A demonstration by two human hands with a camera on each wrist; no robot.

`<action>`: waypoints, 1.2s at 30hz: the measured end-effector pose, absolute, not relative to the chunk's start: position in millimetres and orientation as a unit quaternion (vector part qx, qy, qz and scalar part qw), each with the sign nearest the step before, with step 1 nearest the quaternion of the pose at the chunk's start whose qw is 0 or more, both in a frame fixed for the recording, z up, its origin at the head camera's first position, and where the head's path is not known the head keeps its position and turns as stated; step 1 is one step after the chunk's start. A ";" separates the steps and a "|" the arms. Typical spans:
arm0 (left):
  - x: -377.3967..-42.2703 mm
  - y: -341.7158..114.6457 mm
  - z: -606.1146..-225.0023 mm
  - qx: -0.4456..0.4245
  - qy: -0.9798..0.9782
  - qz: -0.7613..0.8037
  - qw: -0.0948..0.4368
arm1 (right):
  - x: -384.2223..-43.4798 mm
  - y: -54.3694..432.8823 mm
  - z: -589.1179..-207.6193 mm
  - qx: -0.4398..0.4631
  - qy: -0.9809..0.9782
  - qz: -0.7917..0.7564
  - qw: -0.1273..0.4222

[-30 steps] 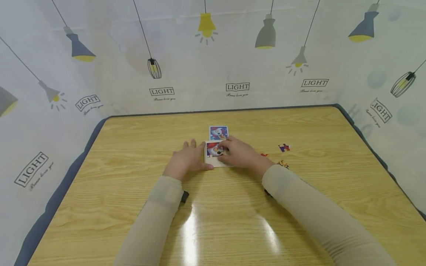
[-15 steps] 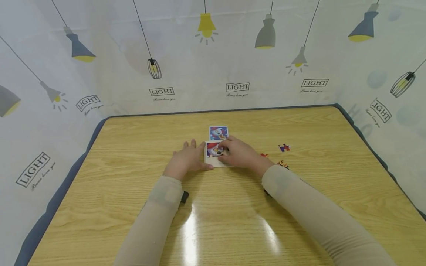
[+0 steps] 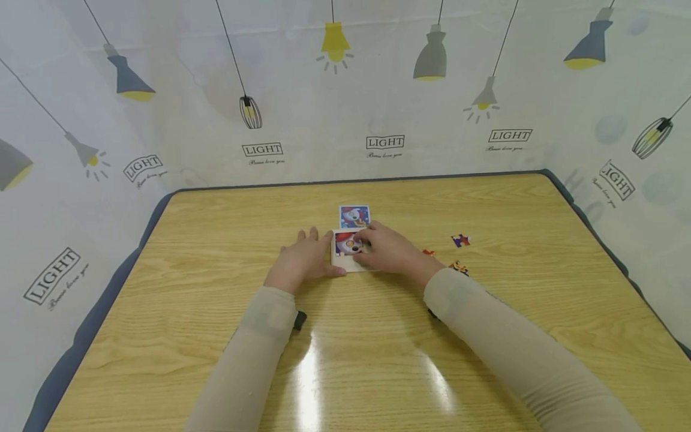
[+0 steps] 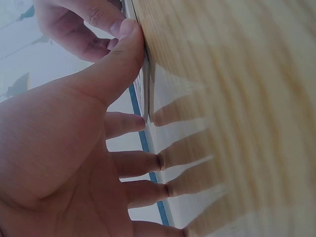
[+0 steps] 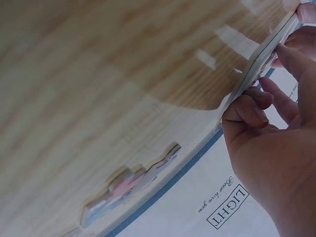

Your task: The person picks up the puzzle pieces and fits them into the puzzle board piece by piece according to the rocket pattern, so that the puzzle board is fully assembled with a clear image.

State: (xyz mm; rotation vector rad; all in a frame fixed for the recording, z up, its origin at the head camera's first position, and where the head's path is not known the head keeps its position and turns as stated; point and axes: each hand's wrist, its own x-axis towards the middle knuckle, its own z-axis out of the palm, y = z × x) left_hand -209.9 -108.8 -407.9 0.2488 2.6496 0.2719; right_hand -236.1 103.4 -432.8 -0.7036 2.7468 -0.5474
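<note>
A pale puzzle board (image 3: 351, 264) lies on the table, its far part filled with a picture of a white face under a red hat. My left hand (image 3: 303, 258) is at its left side, fingers straight and spread. Its thumb touches the near left corner of the board; in the left wrist view the other fingertips (image 4: 153, 163) rest on the tabletop. Over the board's right part, my right hand (image 3: 391, 247) pinches a puzzle piece between thumb and index finger, mostly hidden by the fingers. Its other fingers curl at the board's edge in the right wrist view.
Just behind the board is a matching picture card (image 3: 354, 216). To the right lie loose puzzle pieces: a purple and red one (image 3: 461, 240), an orange and dark group (image 3: 459, 267), and a red one (image 3: 428, 252) partly behind the right wrist. Lamp-printed cloth surrounds the table (image 3: 216, 216).
</note>
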 end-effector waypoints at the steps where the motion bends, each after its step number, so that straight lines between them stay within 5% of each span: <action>1: -209.6 -108.9 -407.9 0.091 0.964 0.098 0.231 | -236.2 103.4 -433.0 -0.241 0.943 -0.189 0.127; 15: -209.6 -109.7 -411.9 0.089 0.965 0.099 0.227 | -235.8 111.5 -425.7 -0.198 0.944 -0.227 0.131; 36: -209.4 -108.5 -410.4 0.091 0.965 0.104 0.223 | -231.8 225.5 -394.5 -0.187 0.946 -0.251 0.085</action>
